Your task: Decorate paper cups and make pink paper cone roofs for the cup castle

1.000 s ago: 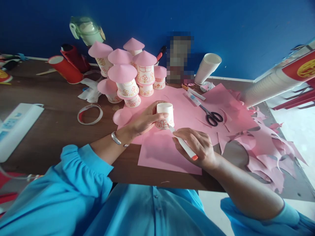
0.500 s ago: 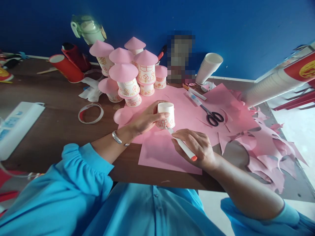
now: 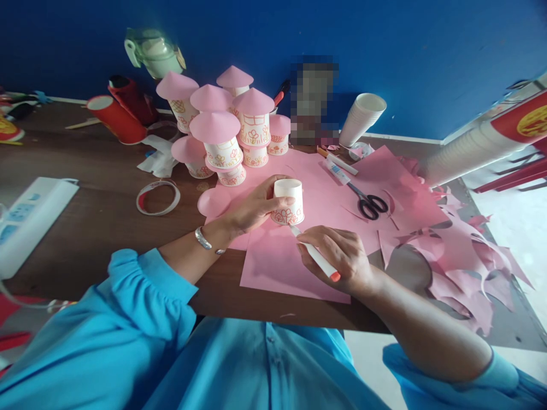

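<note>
Left hand (image 3: 252, 208) grips the upturned paper cup (image 3: 288, 201); right hand (image 3: 342, 256) pinches a marker (image 3: 315, 254), tip at the cup's rim

Single head-worn view, looking forward and down, close over the worktop (image 3: 98, 222), blue wall (image 3: 427, 51) at far edge

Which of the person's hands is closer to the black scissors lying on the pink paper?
The right hand. It holds a marker just below and left of the scissors. The left hand grips a paper cup farther to the scissors' left.
</note>
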Demonstrator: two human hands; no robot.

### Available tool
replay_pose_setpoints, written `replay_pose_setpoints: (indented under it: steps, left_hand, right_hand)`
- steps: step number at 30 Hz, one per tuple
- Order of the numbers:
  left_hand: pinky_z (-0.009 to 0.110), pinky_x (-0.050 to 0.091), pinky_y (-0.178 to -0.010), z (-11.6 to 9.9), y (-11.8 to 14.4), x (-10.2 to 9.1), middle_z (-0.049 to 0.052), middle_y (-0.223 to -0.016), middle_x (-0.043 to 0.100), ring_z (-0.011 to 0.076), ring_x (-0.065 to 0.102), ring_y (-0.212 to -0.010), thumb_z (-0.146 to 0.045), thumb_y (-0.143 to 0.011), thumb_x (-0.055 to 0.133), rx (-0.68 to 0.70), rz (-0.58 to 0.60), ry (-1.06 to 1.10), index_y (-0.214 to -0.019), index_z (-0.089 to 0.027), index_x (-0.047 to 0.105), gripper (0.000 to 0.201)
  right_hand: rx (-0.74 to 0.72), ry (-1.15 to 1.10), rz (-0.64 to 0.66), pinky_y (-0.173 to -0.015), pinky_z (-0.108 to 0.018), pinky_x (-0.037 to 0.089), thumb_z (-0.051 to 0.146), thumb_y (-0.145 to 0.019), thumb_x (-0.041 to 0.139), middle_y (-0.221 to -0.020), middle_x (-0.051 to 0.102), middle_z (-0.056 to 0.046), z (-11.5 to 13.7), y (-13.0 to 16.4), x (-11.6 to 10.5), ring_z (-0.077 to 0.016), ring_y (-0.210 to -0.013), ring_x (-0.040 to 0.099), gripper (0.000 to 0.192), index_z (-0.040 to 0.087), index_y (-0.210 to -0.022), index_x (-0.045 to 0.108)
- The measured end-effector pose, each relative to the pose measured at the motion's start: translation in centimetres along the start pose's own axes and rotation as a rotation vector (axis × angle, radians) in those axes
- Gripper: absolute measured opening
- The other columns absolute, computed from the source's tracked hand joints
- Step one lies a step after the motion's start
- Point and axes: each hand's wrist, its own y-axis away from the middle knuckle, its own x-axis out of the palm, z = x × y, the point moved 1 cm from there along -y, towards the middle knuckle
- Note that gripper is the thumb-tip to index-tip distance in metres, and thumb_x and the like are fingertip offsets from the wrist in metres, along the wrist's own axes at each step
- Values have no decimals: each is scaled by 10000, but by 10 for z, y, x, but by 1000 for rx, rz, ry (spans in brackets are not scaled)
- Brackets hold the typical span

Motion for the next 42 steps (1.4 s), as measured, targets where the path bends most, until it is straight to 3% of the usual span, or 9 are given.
replay_pose_setpoints:
  steps: [15,42]
  left_hand:
    - [326,510,-783,-4,1,3,67,-1089,651,202,596,-961,-370,-859,785,0,17,88,-1183,-191,623,405]
    - [320,532,-794,1,0,-1,70,-1136,653,202,600,-978,-367,-865,786,-6,23,83,-1196,-208,646,393]
  right_hand:
    - [-17,60,-119,-608,-280,636,34,-914,670,-822,761,-64,-6,-6,-9,-181,-680,751,226,169,-1088,622]
    - [23,50,-79,-588,-275,610,36,-931,633,-820,762,-27,-6,-6,-7,-163,-676,745,241,214,-1090,596]
